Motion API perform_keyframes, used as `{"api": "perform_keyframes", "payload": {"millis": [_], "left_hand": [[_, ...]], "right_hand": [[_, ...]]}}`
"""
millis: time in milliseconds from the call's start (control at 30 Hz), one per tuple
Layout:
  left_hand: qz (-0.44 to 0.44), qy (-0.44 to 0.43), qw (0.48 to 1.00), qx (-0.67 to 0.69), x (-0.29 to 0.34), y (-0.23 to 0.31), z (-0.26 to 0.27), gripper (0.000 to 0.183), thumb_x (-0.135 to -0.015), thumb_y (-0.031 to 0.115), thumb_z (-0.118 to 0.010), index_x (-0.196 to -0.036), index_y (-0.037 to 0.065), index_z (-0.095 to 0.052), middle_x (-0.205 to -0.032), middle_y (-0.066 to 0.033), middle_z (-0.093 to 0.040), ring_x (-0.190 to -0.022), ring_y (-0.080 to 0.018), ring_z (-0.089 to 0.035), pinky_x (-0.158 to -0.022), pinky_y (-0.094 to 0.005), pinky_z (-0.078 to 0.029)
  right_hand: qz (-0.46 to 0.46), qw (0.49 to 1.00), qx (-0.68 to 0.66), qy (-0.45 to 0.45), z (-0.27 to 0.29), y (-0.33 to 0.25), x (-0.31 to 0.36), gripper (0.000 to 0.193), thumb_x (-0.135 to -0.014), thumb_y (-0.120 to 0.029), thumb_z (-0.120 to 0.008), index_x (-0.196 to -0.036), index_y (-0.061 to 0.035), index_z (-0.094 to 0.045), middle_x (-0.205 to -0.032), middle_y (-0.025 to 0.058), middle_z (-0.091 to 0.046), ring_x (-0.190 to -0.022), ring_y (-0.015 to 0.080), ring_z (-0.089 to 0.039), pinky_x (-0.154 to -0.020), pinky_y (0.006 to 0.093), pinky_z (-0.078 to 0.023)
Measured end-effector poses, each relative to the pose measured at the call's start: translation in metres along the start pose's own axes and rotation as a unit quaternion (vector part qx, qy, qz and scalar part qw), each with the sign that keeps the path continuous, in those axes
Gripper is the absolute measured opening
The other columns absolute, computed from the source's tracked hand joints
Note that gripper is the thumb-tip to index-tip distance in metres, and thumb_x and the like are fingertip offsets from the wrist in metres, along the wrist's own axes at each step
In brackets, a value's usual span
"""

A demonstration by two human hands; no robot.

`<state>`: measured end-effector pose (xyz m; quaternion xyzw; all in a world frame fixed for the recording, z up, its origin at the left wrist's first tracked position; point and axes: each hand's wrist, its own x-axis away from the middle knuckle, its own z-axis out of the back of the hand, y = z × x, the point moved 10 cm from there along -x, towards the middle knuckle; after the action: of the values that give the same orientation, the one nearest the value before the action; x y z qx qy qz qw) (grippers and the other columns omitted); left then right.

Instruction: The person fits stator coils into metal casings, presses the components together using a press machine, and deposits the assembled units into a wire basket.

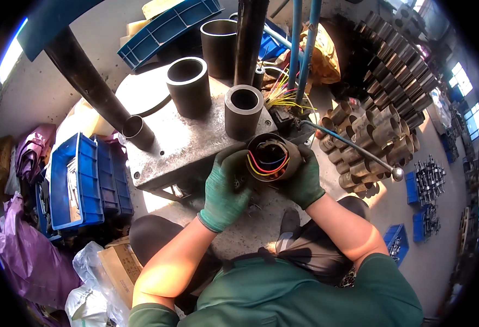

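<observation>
Both my hands wear green work gloves with darkened fingers. Between my left hand point(226, 191) and my right hand point(308, 177) I hold a dark metal motor stator housing point(292, 158), its open end tilted up toward me. Red, yellow and blue wires point(261, 171) curl inside its rim. My fingers wrap round its two sides, and their tips are partly hidden. Just beyond it, on the steel press table point(157, 158), stands a thick-walled dark cylinder point(243, 117). Two larger hollow cylinders, one nearer point(189, 90) and one farther point(218, 52), stand behind, and a small ring point(137, 132) sits at the left.
Dark press columns point(87, 76) rise at the table. A lever rod with a ball end point(354, 148) reaches out at the right, before stacked metal tubes point(384, 139). Blue crates point(81, 185) and purple sacks point(32, 256) lie left, near a cardboard box point(119, 272).
</observation>
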<state>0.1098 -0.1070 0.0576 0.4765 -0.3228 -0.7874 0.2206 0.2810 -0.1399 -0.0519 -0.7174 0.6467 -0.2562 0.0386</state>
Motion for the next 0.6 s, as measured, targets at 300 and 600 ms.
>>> {"api": "perform_keyframes", "payload": {"millis": [300, 600], "left_hand": [[0.498, -0.058, 0.738, 0.452, 0.061, -0.078, -0.069, 0.041, -0.096, 0.005, -0.061, -0.137, 0.002, -0.059, -0.117, -0.0076, -0.069, -0.100, -0.0154, -0.066, -0.088, -0.0314, -0.057], [0.062, -0.332, 0.935, -0.104, 0.034, -0.011, -0.065, 0.038, -0.091, 0.029, -0.072, -0.119, 0.003, -0.070, -0.114, -0.0186, -0.068, -0.112, -0.0374, -0.067, -0.093, -0.0496, -0.054]], "right_hand": [[0.277, 0.947, 0.161, 0.033, -0.031, -0.070, -0.003, 0.061, -0.099, -0.047, -0.061, -0.140, -0.0020, -0.058, -0.135, 0.0146, -0.065, -0.129, 0.0295, -0.061, -0.114, 0.0453, -0.047], [0.407, 0.841, 0.354, -0.037, -0.161, -0.101, -0.028, 0.045, -0.106, -0.034, -0.057, -0.138, -0.0032, -0.061, -0.129, 0.0090, -0.067, -0.122, 0.0231, -0.063, -0.110, 0.0422, -0.047]]}}
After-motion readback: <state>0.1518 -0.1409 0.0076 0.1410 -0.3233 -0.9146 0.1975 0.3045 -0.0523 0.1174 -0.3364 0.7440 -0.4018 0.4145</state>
